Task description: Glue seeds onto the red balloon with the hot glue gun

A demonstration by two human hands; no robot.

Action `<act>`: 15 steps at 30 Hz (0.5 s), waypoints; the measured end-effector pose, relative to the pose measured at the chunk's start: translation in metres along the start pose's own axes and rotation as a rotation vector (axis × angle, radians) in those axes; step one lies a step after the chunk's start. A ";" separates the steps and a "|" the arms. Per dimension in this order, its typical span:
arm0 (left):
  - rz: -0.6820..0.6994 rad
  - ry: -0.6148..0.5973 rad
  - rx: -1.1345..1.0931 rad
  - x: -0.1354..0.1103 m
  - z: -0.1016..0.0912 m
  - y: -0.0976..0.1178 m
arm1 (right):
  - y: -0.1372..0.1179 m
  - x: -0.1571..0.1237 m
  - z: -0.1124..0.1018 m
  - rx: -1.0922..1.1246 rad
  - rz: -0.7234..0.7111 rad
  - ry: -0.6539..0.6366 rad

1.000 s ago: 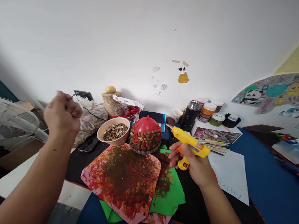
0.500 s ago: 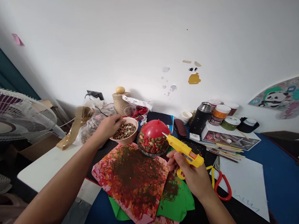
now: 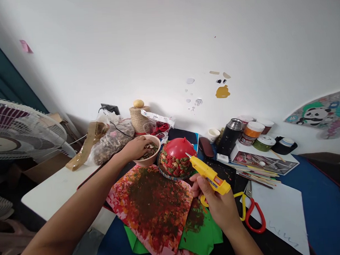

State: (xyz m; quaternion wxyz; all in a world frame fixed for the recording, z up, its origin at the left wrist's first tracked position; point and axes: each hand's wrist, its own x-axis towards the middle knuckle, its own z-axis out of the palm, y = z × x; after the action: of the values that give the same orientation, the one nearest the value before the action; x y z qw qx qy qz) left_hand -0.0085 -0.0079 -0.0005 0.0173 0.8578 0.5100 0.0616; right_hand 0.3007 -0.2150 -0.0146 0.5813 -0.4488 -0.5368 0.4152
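Observation:
My left hand (image 3: 137, 148) reaches into a pale pink bowl (image 3: 146, 162) of small painted shell-like pieces (image 3: 151, 148). Its fingers are curled down and pressed together among the pieces; the fingertips are hidden. In my right hand (image 3: 214, 200) is a yellow glue gun (image 3: 210, 174), its nozzle pointing up and left. Just beyond the nozzle sits a red balloon (image 3: 180, 147), its lower part covered with red, green and tan pieces (image 3: 174, 164). The balloon rests in a dark round dish (image 3: 161, 169).
Paint-smeared pink paper (image 3: 153, 207) and green paper (image 3: 201, 235) lie in front. Red-handled scissors (image 3: 255, 214) rest on white paper (image 3: 283, 212) at right. A black thermos (image 3: 229, 140) and paint jars (image 3: 253, 132) stand behind. A twine spool (image 3: 140, 119) and bagged shells (image 3: 114, 143) are back left.
My left hand has moved right and down from the bowl's rim into the pieces. My right hand and the glue gun stay almost where they were. The view has shifted slightly.

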 end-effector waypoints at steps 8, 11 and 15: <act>0.089 -0.130 -0.051 -0.016 -0.020 -0.008 | -0.001 -0.002 0.000 -0.104 -0.001 -0.031; 0.010 -0.137 -0.024 -0.026 -0.032 -0.015 | -0.001 -0.003 -0.001 -0.160 -0.025 -0.038; -0.016 -0.095 -0.002 -0.031 -0.035 -0.013 | -0.005 -0.005 0.001 -0.213 -0.036 -0.056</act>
State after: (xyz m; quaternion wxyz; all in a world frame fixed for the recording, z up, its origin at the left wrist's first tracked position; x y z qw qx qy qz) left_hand -0.0388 -0.0299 0.0308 0.0427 0.8555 0.5156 0.0210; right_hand 0.2993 -0.2210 -0.0108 0.5224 -0.4865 -0.6019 0.3578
